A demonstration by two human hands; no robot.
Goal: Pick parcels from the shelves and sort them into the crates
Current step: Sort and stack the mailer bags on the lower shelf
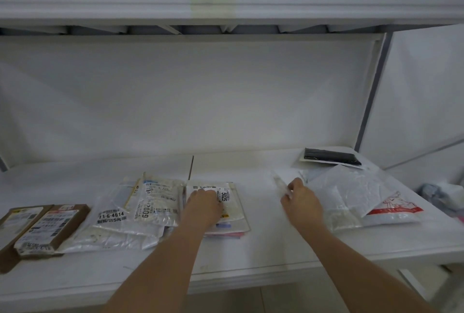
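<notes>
Several parcels lie along a white shelf (263, 250). My left hand (204, 206) rests palm down on a flat white parcel labelled 5025 (232, 203) in the middle. My right hand (300, 203) pinches the edge of a small clear plastic packet (281, 183) lying on the shelf to the right. Beside it lies a crumpled white mailer bag (351, 187) on a white bag with red print (394, 208). No crate is in view.
Left of the 5025 parcel lie white plastic bags (113, 217) with printed labels and two brown cardboard boxes (47, 227). A black flat item (331, 157) on white paper lies at the back right. A shelf post (371, 91) stands at the right; another shelf sits overhead.
</notes>
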